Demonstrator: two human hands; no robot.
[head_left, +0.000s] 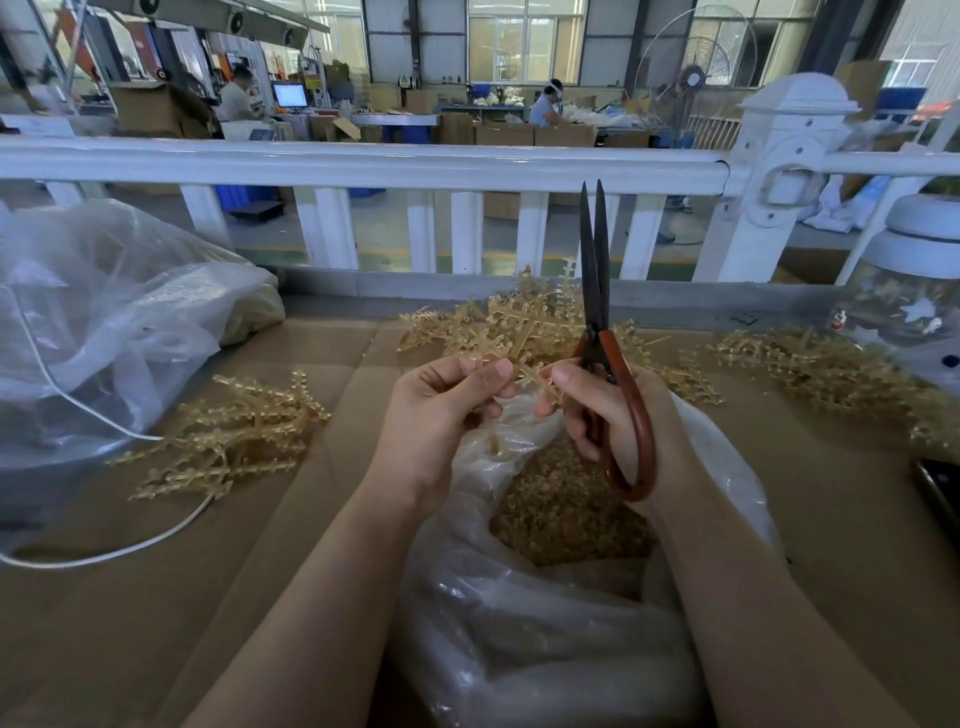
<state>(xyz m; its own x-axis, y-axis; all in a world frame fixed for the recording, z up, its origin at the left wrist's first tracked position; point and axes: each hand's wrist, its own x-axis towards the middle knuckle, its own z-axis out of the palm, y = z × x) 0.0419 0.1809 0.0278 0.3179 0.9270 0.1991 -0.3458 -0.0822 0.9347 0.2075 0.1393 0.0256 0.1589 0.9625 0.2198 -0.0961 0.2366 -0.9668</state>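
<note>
Left hand (441, 415) pinches golden plastic sprue (519, 364); right hand (608, 410) pinches same sprue, grips scissors (602, 332), blades upright, over open plastic bag (545, 597).

scissors (597, 338): black blades, red-brown loop handles, standing upright, tips up, blades almost closed, handle gripped in right hand (613, 415). sprue strip (525, 372): thin translucent tan plastic with side stubs, roughly level, pinched between left hand (441, 410) and right-hand fingertips.
</note>
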